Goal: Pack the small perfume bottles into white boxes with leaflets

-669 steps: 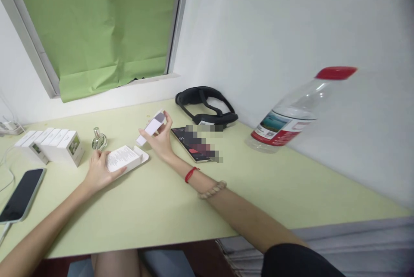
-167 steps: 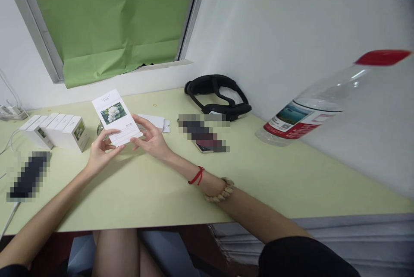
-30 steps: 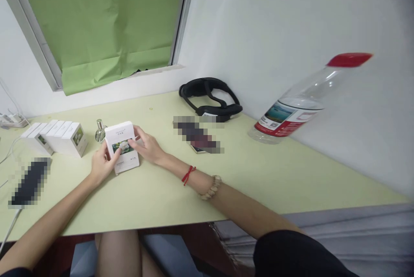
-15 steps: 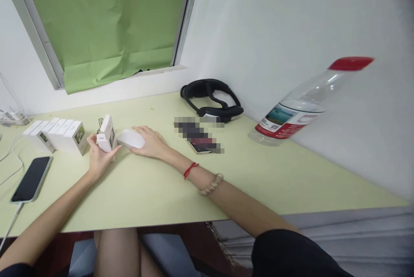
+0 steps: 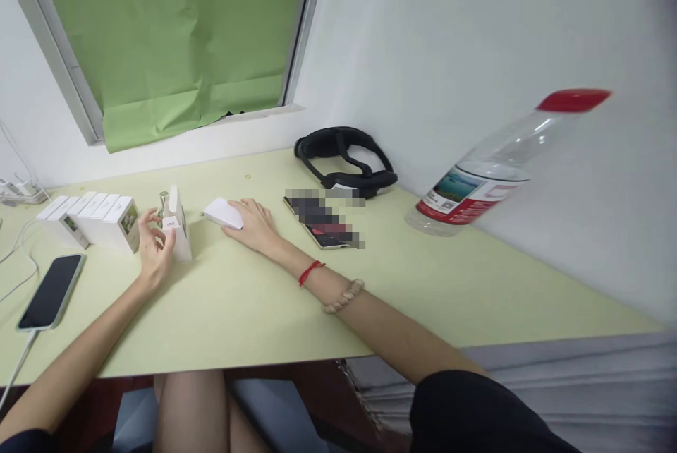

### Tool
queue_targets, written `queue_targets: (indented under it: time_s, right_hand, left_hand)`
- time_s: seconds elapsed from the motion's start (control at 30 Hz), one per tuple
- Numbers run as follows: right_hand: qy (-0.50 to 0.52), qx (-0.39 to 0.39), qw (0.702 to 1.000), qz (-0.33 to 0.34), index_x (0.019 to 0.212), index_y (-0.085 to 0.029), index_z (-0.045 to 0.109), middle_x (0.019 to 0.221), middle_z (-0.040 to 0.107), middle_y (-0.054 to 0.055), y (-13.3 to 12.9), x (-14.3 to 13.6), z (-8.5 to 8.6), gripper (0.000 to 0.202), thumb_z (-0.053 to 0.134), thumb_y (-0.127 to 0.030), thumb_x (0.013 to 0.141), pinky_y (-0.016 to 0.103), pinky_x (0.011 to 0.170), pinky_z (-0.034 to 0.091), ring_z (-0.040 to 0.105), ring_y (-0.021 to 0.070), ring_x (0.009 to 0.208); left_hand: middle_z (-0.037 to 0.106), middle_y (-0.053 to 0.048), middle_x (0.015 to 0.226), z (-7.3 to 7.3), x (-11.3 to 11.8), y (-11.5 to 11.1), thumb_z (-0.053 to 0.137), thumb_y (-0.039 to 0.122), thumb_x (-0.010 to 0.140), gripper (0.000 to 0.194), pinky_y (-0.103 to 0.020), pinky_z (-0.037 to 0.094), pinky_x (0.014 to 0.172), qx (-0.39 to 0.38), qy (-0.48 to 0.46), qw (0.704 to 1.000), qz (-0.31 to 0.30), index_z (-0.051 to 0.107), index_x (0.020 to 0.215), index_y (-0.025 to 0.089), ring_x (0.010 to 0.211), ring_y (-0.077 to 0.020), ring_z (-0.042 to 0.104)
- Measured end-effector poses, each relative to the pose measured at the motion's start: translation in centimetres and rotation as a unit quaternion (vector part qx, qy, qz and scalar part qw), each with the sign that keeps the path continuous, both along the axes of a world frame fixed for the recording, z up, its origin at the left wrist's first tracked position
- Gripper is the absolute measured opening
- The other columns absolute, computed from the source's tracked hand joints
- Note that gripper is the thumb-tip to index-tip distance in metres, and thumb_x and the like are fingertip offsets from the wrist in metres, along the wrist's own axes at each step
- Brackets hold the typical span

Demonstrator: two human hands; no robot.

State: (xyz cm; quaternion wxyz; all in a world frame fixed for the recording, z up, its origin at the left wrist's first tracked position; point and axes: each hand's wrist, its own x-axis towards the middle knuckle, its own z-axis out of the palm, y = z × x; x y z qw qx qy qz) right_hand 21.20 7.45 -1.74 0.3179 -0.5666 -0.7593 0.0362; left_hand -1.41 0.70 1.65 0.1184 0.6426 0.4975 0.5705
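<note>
My left hand [image 5: 154, 252] is at the left side of an open white box [image 5: 183, 238] standing upright on the table, its lid flap raised. The fingers are curved and apart, with the thumb beside the box; whether they touch it I cannot tell. A small bottle with a shiny metallic cap [image 5: 163, 197] shows just behind the box. My right hand [image 5: 255, 226] is closed on a white folded card piece [image 5: 222, 213], low over the table to the right of the box. Several similar closed white boxes [image 5: 108, 220] stand in a row left of my left hand.
A phone on a cable [image 5: 51, 292] lies at the left, near a power strip [image 5: 21, 190]. Behind my right hand are a black headset [image 5: 343, 156] and a partly blurred phone [image 5: 324, 224]. A plastic bottle with a red cap [image 5: 468, 188] stands by the wall.
My left hand has loosened from around the box and drawn to its left side; the box now stands lower, on the table. My right hand has moved slightly right with the white card piece.
</note>
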Motion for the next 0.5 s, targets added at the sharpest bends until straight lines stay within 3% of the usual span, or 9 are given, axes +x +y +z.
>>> queue_targets:
  time_s: [0.1, 0.27, 0.37, 0.5]
  right_hand:
    - [0.018, 0.080, 0.996, 0.044, 0.128, -0.016, 0.057, 0.135, 0.053, 0.018, -0.2, -0.2, 0.6, 0.055, 0.066, -0.038, 0.078, 0.051, 0.108, 0.033, 0.047, 0.0340, 0.128]
    - [0.068, 0.101, 0.969, 0.214, 0.131, -0.019, 0.052, 0.134, 0.058, 0.013, -1.1, -0.4, 1.7, 0.050, 0.057, -0.038, 0.085, 0.047, 0.108, 0.037, 0.051, 0.0278, 0.127]
    - [0.121, 0.057, 0.943, 0.303, 0.144, -0.022, 0.037, 0.137, 0.056, 0.012, -1.5, -0.3, 1.7, 0.064, 0.054, -0.041, 0.085, 0.047, 0.102, 0.044, 0.059, 0.0257, 0.117]
    - [0.174, 0.010, 0.922, 0.345, 0.154, -0.028, 0.009, 0.134, 0.058, 0.011, -2.2, -0.4, 1.5, 0.097, 0.063, -0.044, 0.075, 0.044, 0.087, 0.054, 0.067, 0.0237, 0.098]
  left_hand:
    - [0.053, -0.007, 0.115, 0.2, 0.1, -0.1, 0.074, 0.045, 0.070, 0.074, -0.016, 0.039, 0.045, -0.003, 0.053, 0.999, -0.003, 0.037, 0.131, 0.027, 0.072, -0.0104, 0.058]
    - [0.064, -0.006, 0.101, 0.5, 0.7, -0.2, 0.058, 0.054, 0.085, 0.066, -0.016, 0.041, 0.041, -0.060, -0.087, 0.990, -0.089, 0.027, 0.137, 0.027, 0.055, -0.0077, 0.056]
    - [0.065, -0.007, 0.100, 1.0, 0.8, -0.3, 0.056, 0.061, 0.084, 0.073, -0.019, 0.044, 0.041, -0.071, -0.131, 0.984, -0.099, 0.024, 0.141, 0.028, 0.053, -0.0089, 0.057]
    - [0.064, -0.010, 0.110, 1.5, 0.9, -0.4, 0.057, 0.065, 0.082, 0.079, -0.020, 0.049, 0.043, -0.076, -0.138, 0.984, -0.087, 0.022, 0.144, 0.031, 0.062, -0.0127, 0.064]
